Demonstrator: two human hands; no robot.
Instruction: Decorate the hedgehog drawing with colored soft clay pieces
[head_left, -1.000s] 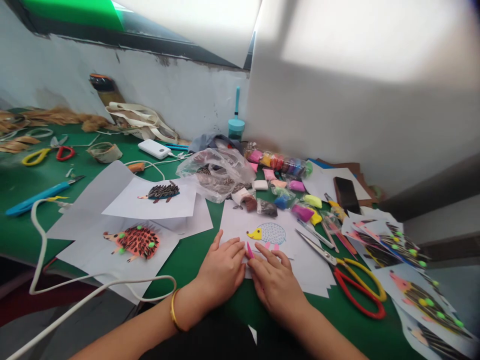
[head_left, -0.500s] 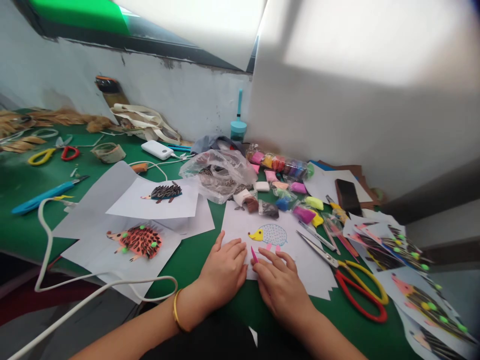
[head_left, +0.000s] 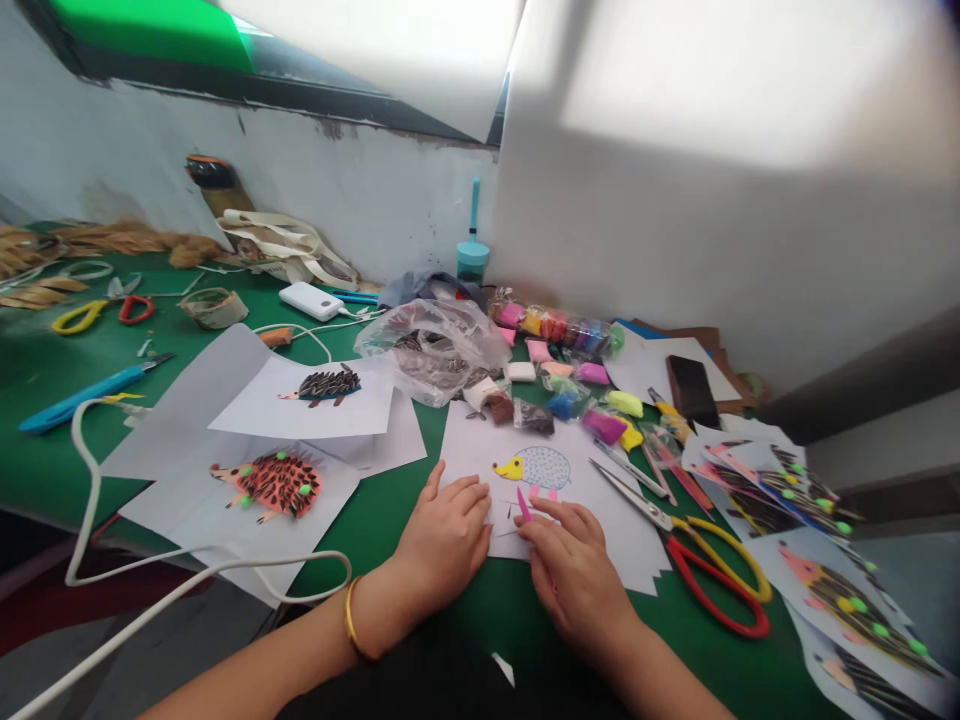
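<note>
right hand (head_left: pixel 574 575) has a small pointed pink sliver (head_left: pixel 523 505) pinched in its grip, tip sitting just under the dotted hedgehog drawing (head_left: pixel 538 468). left hand (head_left: pixel 446 540) lies flat and empty on the white paper sheet (head_left: pixel 622 540) on the green table (head_left: pixel 45 470).

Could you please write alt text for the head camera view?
Two bare hands rest on a white sheet with a hedgehog drawing on a green table; the right hand pinches a pink tool, the left hand lies flat. Red-and-yellow scissors lie alongside.
</note>
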